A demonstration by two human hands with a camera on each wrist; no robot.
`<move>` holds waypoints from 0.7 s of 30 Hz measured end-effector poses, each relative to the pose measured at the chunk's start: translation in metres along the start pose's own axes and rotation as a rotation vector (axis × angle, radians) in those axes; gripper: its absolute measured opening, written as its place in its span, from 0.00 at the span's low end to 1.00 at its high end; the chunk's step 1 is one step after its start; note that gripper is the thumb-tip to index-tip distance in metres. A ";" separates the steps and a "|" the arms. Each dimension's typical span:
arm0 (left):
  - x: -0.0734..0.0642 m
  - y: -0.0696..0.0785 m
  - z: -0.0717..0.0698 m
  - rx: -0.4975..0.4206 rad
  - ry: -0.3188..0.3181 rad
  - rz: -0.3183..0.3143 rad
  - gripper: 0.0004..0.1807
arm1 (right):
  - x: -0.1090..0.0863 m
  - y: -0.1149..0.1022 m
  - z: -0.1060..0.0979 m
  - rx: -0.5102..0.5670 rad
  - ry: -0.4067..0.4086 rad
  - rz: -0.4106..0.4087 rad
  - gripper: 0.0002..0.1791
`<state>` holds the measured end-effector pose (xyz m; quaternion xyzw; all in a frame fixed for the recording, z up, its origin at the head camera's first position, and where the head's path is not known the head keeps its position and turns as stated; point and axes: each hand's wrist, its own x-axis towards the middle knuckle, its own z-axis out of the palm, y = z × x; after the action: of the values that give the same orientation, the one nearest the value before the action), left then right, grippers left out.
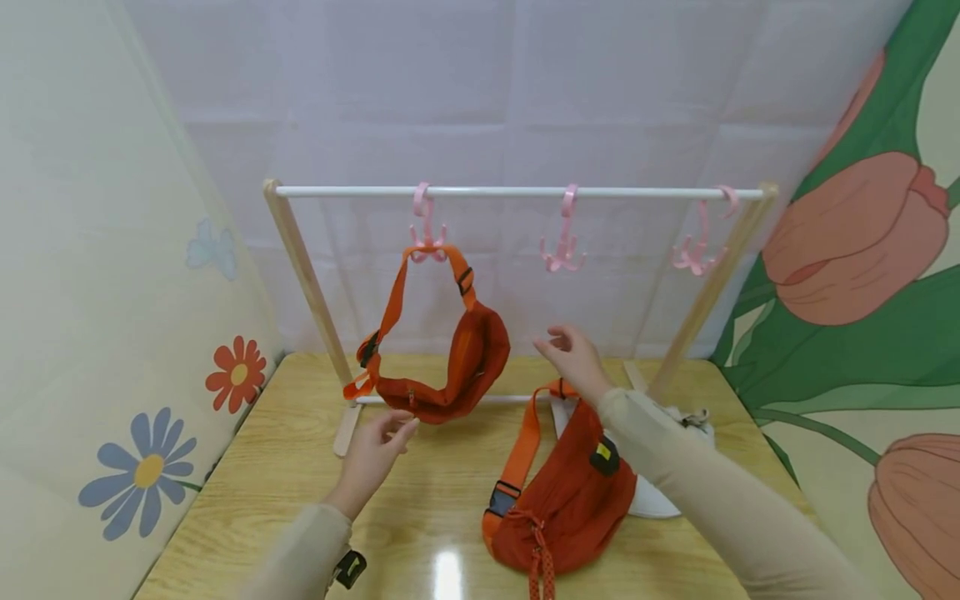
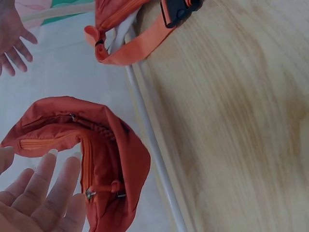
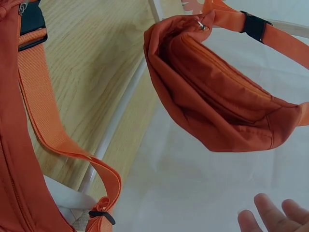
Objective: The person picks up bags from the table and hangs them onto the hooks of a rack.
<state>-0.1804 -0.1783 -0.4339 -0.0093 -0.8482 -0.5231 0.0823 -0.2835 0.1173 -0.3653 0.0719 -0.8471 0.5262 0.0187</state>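
Observation:
An orange-red waist bag (image 1: 483,358) hangs by its strap (image 1: 393,304) from the left pink hook (image 1: 423,229). My left hand (image 1: 373,457) is at the lower edge of this bag, with nothing in its grip; in the left wrist view its loosely bent fingers (image 2: 65,181) overlap the bag. To the right of the bag, my right hand (image 1: 576,360) is raised with its fingers relaxed, holding nothing. Below the right forearm, a second orange-red waist bag (image 1: 573,500) lies on the table, its buckled strap (image 1: 522,454) looped toward the rack.
The rack has a white top rail (image 1: 495,192) and wooden side posts (image 1: 307,283). Two more pink hooks hang bare, one mid-rail (image 1: 564,242) and one at the right (image 1: 699,246). A white fabric item (image 1: 654,500) lies partly hidden behind the second bag on the wooden table (image 1: 435,483).

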 end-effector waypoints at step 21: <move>-0.015 -0.013 0.017 -0.071 -0.013 -0.046 0.18 | -0.007 0.008 -0.006 0.025 0.019 0.014 0.28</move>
<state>-0.1691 -0.1681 -0.4546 0.0039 -0.8297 -0.5545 0.0641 -0.2775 0.1265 -0.3703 0.0613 -0.8406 0.5376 0.0223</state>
